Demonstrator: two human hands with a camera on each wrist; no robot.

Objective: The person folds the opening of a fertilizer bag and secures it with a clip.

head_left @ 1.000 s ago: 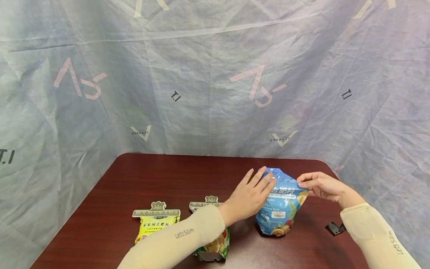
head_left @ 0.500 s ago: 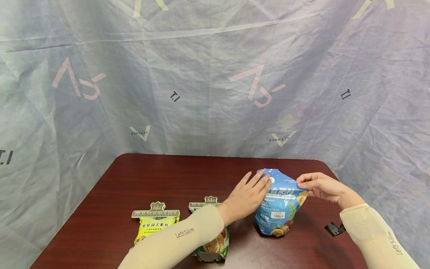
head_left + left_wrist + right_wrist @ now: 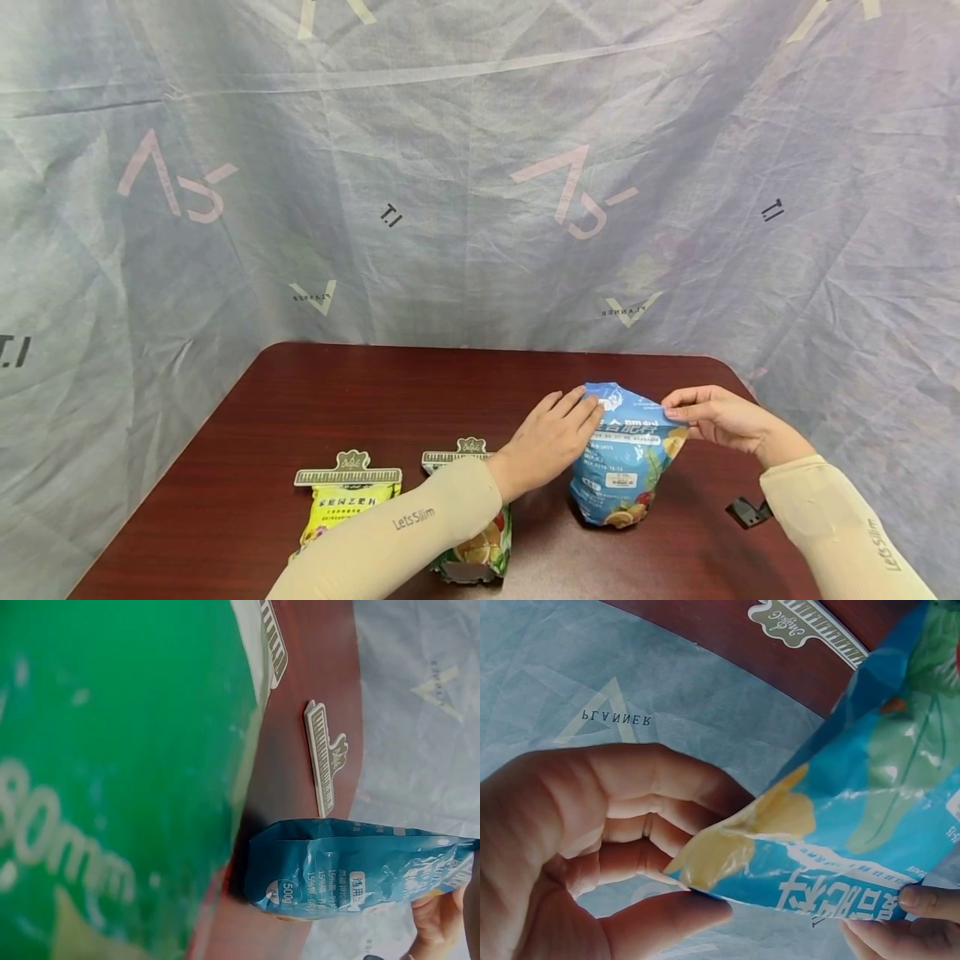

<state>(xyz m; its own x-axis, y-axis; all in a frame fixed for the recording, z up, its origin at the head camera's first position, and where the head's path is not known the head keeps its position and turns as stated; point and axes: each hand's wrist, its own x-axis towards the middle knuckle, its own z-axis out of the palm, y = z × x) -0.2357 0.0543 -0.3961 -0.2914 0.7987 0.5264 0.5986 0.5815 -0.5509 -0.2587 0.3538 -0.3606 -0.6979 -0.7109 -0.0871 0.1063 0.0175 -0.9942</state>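
A blue fertilizer bag (image 3: pixel 622 467) with fruit pictures stands upright on the table at the right. My right hand (image 3: pixel 720 421) pinches its upper right corner between thumb and fingers, plain in the right wrist view. My left hand (image 3: pixel 547 437) is at the upper left edge; in the right wrist view its fingertips (image 3: pixel 924 901) grip that edge from both sides. A piano-key bag clip (image 3: pixel 322 757) lies on the table left of the blue bag in the left wrist view. In the head view it does not show, apparently behind the left hand.
A yellow bag (image 3: pixel 352 504) and a green fruit bag (image 3: pixel 480 554) lie to the left, each with a piano-key clip across its top. My left sleeve (image 3: pixel 420 525) covers part of both. A small black object (image 3: pixel 747 512) is beside my right sleeve. Grey cloth (image 3: pixel 465 208) hangs behind the table (image 3: pixel 360 379).
The blue bag's top edge has dropped a little and bent, and the left fingers have shifted slightly left and down along it. The right hand has stayed on the corner.
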